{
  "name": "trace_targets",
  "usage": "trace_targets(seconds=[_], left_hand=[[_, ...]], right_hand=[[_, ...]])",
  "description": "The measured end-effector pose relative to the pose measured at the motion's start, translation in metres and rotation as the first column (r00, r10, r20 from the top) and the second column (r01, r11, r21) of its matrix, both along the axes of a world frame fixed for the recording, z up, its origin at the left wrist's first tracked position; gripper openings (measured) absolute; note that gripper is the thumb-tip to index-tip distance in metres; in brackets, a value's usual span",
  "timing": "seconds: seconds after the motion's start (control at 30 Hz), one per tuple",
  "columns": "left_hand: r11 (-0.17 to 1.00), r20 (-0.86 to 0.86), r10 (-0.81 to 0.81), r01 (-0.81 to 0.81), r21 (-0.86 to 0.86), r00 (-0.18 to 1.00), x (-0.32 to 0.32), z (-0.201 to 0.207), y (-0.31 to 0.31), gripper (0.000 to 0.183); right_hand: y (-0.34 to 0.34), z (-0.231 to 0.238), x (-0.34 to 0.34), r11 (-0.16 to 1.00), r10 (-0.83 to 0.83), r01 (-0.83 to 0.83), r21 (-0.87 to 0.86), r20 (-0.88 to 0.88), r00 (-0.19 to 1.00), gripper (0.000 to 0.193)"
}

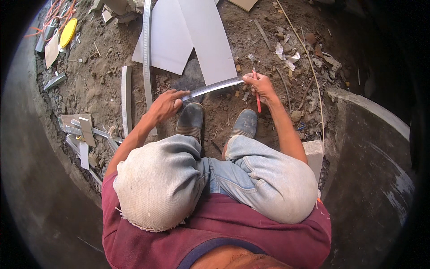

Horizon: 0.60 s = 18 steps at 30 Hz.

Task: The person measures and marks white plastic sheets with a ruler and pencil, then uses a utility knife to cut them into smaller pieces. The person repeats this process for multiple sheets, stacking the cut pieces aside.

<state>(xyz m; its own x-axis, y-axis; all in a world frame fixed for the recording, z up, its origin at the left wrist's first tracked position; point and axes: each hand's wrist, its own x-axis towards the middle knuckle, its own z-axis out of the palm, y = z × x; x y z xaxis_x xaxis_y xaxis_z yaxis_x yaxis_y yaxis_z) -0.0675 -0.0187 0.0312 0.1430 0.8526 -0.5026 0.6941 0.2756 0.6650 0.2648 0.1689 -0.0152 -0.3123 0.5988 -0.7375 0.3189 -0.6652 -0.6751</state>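
A silvery metal ruler [212,88] lies across the near end of a long pale grey panel [208,40]. My left hand [166,106] grips the ruler's left end, index finger stretched along it. At its right end is my right hand [261,86], closed around a red pen [257,92] that points away from me, with the fingertips touching the ruler. A second pale panel [168,38] lies partly under the first, further left. My thumbs and the pen's exact contact with the panel are hard to make out.
Metal profile strips [147,54] and a shorter channel [126,101] lie to the left on rough soil. Offcuts [85,134] pile up at the left, near a yellow lid [68,32] and orange cord [67,13]. A low concrete wall [371,107] curves along the right.
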Motion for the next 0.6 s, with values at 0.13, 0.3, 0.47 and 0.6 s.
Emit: trace_targets(seconds=[0.13,0.3,0.47,0.6], left_hand=[[0.997,0.005,0.011,-0.012,0.071,1.0,-0.009,-0.012,-0.004,0.047],[0.995,0.014,0.103,-0.103,0.0,0.995,-0.009,-0.009,0.002,0.046],[0.996,0.022,0.069,-0.071,0.051,0.997,-0.003,-0.01,0.009,0.045],[0.997,0.045,0.067,-0.068,0.031,0.997,0.008,-0.015,0.009,0.044]], right_hand=[[-0.02,-0.026,-0.007,0.992,-0.017,0.005,0.123,0.098,0.995,0.033],[-0.033,-0.029,-0.021,0.998,-0.056,0.054,0.02,0.069,0.996,0.035],[-0.032,-0.022,-0.019,0.984,-0.176,0.173,0.035,0.093,0.98,0.033],[-0.029,-0.023,-0.005,0.985,-0.129,0.108,0.136,0.156,0.979,0.035]])
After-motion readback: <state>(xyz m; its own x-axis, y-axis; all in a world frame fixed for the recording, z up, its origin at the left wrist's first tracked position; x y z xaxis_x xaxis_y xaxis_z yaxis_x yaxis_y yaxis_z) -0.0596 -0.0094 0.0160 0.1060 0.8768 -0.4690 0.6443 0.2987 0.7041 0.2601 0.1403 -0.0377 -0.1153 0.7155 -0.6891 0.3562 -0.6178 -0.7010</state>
